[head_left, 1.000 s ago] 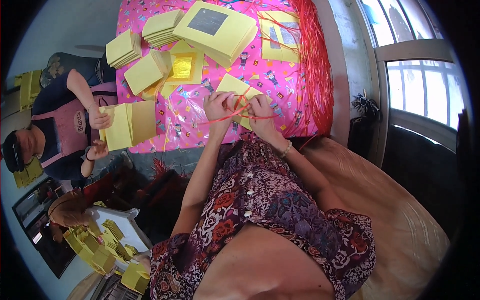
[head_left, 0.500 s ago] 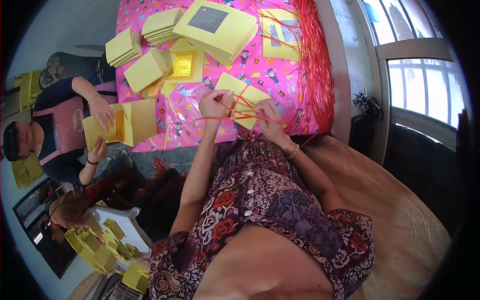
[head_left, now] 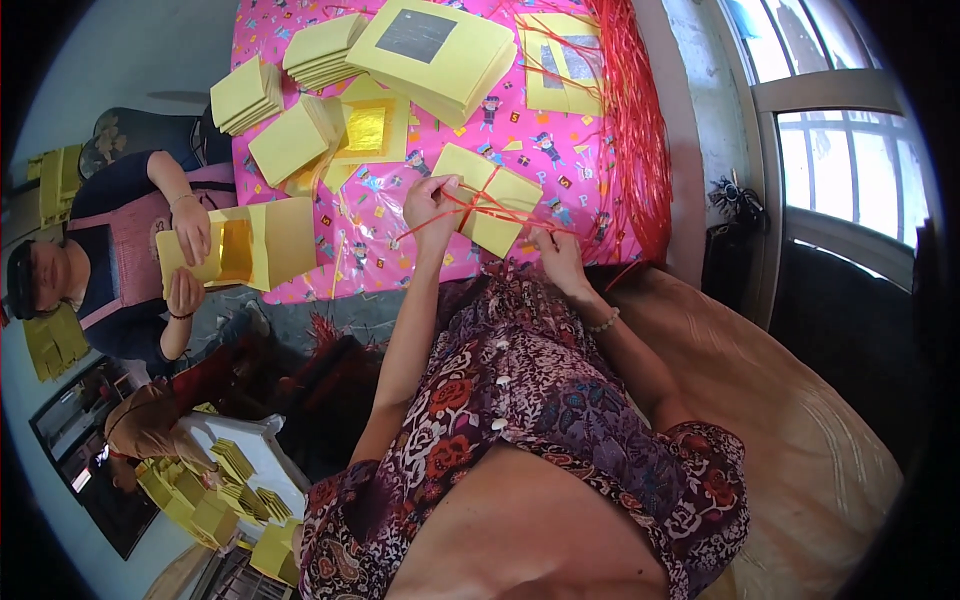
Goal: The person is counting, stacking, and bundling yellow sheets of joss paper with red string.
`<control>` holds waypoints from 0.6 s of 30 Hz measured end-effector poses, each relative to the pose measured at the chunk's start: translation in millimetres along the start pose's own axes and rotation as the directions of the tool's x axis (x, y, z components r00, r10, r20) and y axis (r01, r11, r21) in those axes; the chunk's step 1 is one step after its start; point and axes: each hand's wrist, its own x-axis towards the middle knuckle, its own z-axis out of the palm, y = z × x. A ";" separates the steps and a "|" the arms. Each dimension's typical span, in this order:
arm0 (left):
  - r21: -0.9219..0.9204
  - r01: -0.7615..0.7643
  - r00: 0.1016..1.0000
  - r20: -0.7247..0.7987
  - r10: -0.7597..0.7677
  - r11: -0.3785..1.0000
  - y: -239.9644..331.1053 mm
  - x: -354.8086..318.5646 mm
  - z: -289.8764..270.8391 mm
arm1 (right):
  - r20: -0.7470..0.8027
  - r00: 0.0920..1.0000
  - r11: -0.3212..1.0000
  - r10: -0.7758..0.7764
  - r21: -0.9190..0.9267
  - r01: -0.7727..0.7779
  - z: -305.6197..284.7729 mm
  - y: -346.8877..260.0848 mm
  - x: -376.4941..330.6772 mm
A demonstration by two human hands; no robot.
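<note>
A bundle of folded yellow paper (head_left: pixel 502 236) lies on the pink patterned tablecloth (head_left: pixel 375 255), close to the edge nearest me. Thin red string (head_left: pixel 487 204) crosses over its top. My left hand (head_left: pixel 432 203) is closed in a pinch on the string at the bundle's left side. At the lower right corner my right hand (head_left: pixel 560 250) pinches the string too, fingers bent together. The string is stretched between both hands, with a loose end slanting out at the left. Whether a knot sits at the crossing is too small to tell.
Stacks of yellow paper (head_left: pixel 435 60) fill the table's far side, beside a gold-foiled sheet (head_left: pixel 368 130). A hank of red string (head_left: pixel 635 150) hangs over the right edge. On the left a co-worker (head_left: pixel 120 250) handles a foiled yellow sheet (head_left: pixel 285 240). More yellow bundles lie lower left.
My hands have drawn apart, the right one moving right and down, pulling the string out across the bundle. The co-worker's hands have shifted slightly left on the foiled sheet.
</note>
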 end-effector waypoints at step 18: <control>-0.379 0.306 0.947 0.211 -0.241 0.873 -18.9 27.4 -29.4 | 0.165 0.930 0.775 0.328 0.517 -0.365 -7.5 29.3 2.4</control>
